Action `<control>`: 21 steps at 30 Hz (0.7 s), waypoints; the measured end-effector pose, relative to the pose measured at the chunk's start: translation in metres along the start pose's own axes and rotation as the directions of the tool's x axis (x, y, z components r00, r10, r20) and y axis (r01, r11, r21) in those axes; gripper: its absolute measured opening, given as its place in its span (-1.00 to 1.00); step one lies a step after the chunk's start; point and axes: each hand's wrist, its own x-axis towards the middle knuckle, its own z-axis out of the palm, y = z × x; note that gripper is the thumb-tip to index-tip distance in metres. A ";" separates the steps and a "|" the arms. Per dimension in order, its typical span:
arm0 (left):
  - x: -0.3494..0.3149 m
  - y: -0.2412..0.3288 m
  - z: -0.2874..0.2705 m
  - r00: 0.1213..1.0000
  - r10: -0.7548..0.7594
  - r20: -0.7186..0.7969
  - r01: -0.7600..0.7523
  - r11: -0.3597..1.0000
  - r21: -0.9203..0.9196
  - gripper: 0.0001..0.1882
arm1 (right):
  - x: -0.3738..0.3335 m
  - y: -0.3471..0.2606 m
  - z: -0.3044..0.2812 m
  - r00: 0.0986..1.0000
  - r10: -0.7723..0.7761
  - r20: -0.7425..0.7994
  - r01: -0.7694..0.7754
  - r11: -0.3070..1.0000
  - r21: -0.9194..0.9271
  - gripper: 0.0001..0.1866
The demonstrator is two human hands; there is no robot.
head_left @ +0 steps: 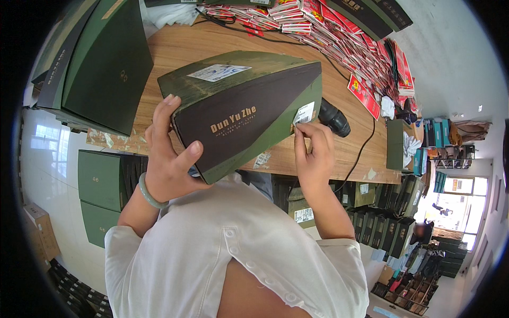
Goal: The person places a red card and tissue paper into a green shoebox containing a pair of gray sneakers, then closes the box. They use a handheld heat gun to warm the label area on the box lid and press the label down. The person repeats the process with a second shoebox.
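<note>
A green and dark brown shoebox-like carton point(233, 127) is tilted over the near edge of the wooden table, its brown side facing me. With fingers spread round its left end, my left hand point(172, 146) grips it; a pale green bangle circles that wrist. My right hand point(314, 151) pinches the lower edge of a white printed label point(304, 113) at the box's right end. A larger white label point(219, 72) lies on the green top face. Just right of the box, a black rounded object point(334, 117) rests on the table; its kind is unclear.
A long heap of red printed cards point(344, 40) covers the table's far right. Large green boxes point(106, 69) stand at left, with more green boxes point(101, 175) below. A black cable point(360, 153) hangs over the table edge. Stacked boxes point(382, 228) fill the lower right.
</note>
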 end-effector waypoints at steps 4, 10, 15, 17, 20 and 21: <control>-0.002 -0.002 -0.002 0.999 0.019 0.046 -0.020 0.999 0.025 0.28 | 0.004 -0.002 -0.008 0.993 0.073 0.089 -0.078 0.996 0.051 -0.87; -0.004 -0.001 -0.002 0.997 0.017 0.071 -0.018 1.000 0.011 0.28 | 0.018 -0.003 -0.026 0.955 0.104 0.277 -0.109 0.994 0.002 -0.93; -0.003 0.001 -0.004 0.998 0.000 0.067 -0.001 1.000 0.023 0.30 | 0.026 -0.007 -0.029 0.942 0.106 0.317 -0.116 0.993 0.012 -0.94; -0.003 0.001 -0.005 0.997 0.004 0.077 -0.005 1.000 0.020 0.31 | 0.028 -0.007 -0.033 0.928 0.084 0.363 -0.076 0.996 -0.038 -0.94; -0.004 0.001 -0.004 0.997 0.010 0.072 -0.012 0.999 0.036 0.32 | 0.030 -0.004 -0.033 0.913 0.119 0.389 -0.143 0.989 0.033 -0.94; -0.004 0.000 -0.004 0.998 0.008 0.070 -0.010 0.999 0.033 0.32 | 0.030 -0.004 -0.034 0.912 0.113 0.393 -0.142 0.989 0.047 -0.94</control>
